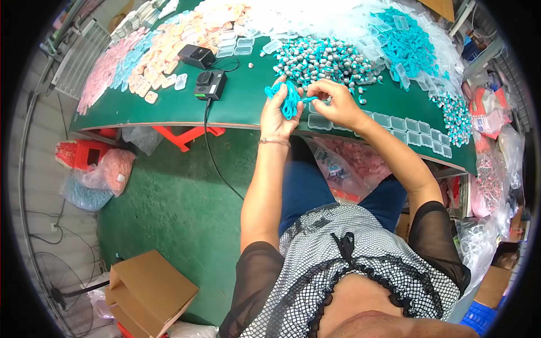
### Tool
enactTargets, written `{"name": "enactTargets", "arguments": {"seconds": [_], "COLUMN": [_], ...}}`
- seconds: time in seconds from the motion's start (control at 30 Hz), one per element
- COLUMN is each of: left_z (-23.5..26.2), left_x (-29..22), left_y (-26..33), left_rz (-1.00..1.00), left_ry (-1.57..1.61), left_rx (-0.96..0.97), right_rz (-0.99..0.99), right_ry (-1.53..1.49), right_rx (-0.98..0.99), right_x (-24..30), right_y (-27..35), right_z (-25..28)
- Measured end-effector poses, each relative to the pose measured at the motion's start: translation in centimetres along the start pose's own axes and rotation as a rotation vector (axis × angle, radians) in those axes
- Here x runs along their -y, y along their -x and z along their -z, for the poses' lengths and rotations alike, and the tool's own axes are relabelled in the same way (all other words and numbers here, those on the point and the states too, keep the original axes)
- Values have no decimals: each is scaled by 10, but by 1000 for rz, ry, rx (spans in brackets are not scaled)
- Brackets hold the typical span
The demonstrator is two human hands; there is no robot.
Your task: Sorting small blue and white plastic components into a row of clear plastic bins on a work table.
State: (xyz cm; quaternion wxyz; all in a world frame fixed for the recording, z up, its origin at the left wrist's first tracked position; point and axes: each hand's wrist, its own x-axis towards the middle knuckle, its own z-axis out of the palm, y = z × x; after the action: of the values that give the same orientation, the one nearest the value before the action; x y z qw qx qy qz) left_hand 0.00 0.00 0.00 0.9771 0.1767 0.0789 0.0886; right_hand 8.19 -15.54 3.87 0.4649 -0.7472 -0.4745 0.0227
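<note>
Over the front edge of the green table (152,110), my left hand (273,119) is closed around a looped bundle of teal cords (290,102). Close on its right, my right hand (338,106) pinches a small teal piece between thumb and fingers; whether it joins the bundle I cannot tell. Just below the right hand sits a clear plastic box (319,122). More clear boxes (399,124) stand in rows along the table's edge to the right. Beyond both hands spreads a heap of small grey-and-teal plugs (321,61).
A larger teal cord pile (408,50) lies at the back right. Left of my hands are a black device (210,84) with a hanging cable and a black box (196,56). Peach cases (160,62) cover the back left. A cardboard box (149,293) stands on the floor.
</note>
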Motion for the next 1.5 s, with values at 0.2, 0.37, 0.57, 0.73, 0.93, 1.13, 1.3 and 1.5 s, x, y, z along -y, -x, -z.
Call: {"name": "enactTargets", "arguments": {"seconds": [0.2,0.37,0.57,0.73,0.93,1.13,1.3,1.5], "left_z": [-6,-10,-20,-21,-23,-22,-23,-27], "left_x": [-2,-5,3,4,8,9,11,16], "left_y": [1,10,18,20,20,21,20,18], "left_rz": [-32,-75,-113,-131,-148,-155,-159,-171], "left_ry": [-11,-61,-216,-256,-304,-329,-347,-344], "left_rx": [-40,-65,-80,-94,-94,-104,-95,-84], "right_rz": [68,51,64,142,169,148,114,93], "right_ry": [88,274,447,646,553,547,486,461], "right_rx": [-82,-43,-81,-39,55,42,76,64], "right_x": [-4,-20,-14,-2,-4,-7,-12,-6], "right_y": [2,32,51,49,39,40,35,32], "right_z": [12,11,4,9,1,-3,-5,3]}}
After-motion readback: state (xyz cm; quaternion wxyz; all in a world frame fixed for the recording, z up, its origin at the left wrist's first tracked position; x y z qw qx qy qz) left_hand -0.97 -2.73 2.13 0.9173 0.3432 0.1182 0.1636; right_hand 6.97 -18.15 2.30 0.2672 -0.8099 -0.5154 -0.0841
